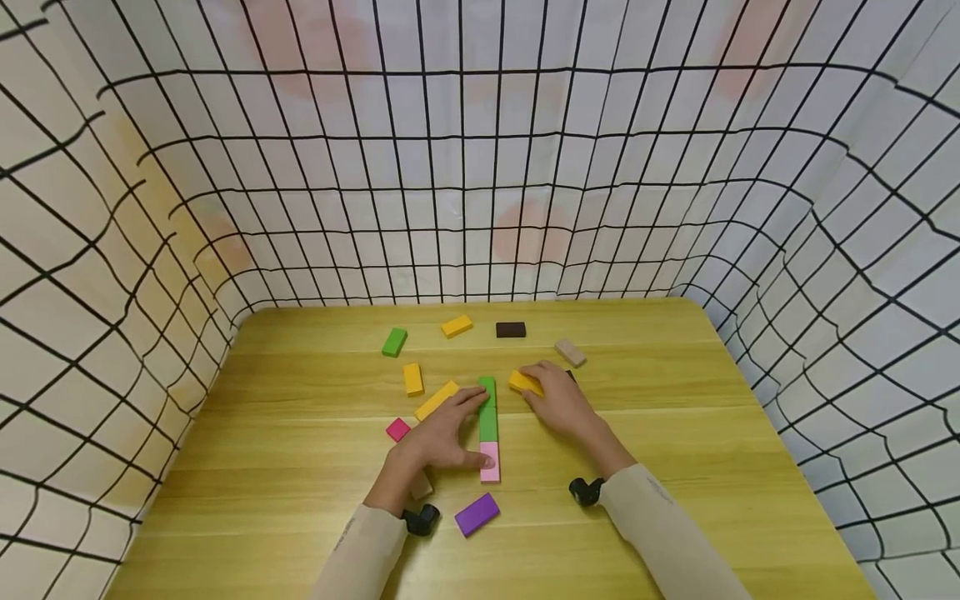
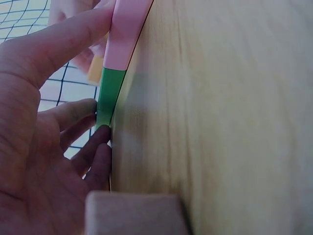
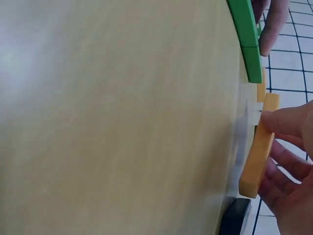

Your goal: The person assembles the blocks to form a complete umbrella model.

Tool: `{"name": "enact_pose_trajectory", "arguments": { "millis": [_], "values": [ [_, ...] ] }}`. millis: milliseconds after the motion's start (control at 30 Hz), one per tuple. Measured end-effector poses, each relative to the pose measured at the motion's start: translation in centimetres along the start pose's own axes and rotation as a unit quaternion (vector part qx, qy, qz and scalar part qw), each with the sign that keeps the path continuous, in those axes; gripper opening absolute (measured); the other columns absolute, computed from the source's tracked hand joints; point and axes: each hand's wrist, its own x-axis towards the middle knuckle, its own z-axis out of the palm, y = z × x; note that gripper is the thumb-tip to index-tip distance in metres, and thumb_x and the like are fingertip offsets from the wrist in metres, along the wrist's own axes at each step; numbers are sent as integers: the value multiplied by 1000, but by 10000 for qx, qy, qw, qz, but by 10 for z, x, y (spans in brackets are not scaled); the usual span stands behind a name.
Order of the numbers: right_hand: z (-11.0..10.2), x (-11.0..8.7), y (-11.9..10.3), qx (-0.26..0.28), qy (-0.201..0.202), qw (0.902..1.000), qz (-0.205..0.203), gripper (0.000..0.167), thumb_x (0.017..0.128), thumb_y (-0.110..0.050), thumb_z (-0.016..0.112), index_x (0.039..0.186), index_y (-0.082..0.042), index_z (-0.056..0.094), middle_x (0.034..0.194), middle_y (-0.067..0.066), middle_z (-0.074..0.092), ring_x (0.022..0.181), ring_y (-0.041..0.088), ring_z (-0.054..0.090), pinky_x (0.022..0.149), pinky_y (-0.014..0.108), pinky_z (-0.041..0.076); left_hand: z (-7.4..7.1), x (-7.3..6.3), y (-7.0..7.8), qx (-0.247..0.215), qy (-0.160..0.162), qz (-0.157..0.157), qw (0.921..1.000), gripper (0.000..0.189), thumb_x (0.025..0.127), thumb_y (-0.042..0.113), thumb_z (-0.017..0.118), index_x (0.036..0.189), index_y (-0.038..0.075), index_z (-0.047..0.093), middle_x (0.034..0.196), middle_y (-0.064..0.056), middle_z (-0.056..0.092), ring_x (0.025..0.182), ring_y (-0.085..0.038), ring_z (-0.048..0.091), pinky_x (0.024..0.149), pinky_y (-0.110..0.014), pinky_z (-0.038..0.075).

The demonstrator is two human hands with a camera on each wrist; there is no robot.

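Two green blocks [image 1: 487,421] and a pink block [image 1: 489,472] lie end to end in a straight row at the middle of the table. My left hand [image 1: 444,435] rests along this row, thumb on the pink block and fingertips against the green, fingers spread rather than curled round it. Beyond and to the right of the row, my right hand [image 1: 558,398] pinches a yellow block [image 3: 257,156] between thumb and fingers. In the right wrist view that block is tilted. A black block [image 3: 234,218] shows below it, mostly hidden by the hand in the head view.
Loose yellow blocks [image 1: 413,379], a green one [image 1: 394,342], a black one [image 1: 511,330] and a beige one [image 1: 570,352] lie farther back. A magenta block [image 1: 398,429] and a purple block [image 1: 477,514] are nearer. Black wire mesh [image 1: 461,187] encloses the back and sides.
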Motion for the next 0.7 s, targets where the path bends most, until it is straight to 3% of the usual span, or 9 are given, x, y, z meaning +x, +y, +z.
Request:
{"name": "enact_pose_trajectory", "arguments": {
  "millis": [333,700],
  "values": [
    [5,26,-8,-214,91,9991,-348,41,101,-14,65,141,-9,63,139,12,62,131,32,55,112,51,46,1,1,-3,-13,-29,9,10000,107,77,54,85,163,18,32,171,1,25,156,-28,30,122,-51,35],
    [12,43,-18,-392,-104,9988,-285,40,101,-11,64,141,-11,64,141,11,61,135,33,53,115,50,44,2,0,-4,-42,-48,-63,10000,107,77,55,84,163,22,32,171,4,25,157,-25,28,124,-48,34]
  ]
}}
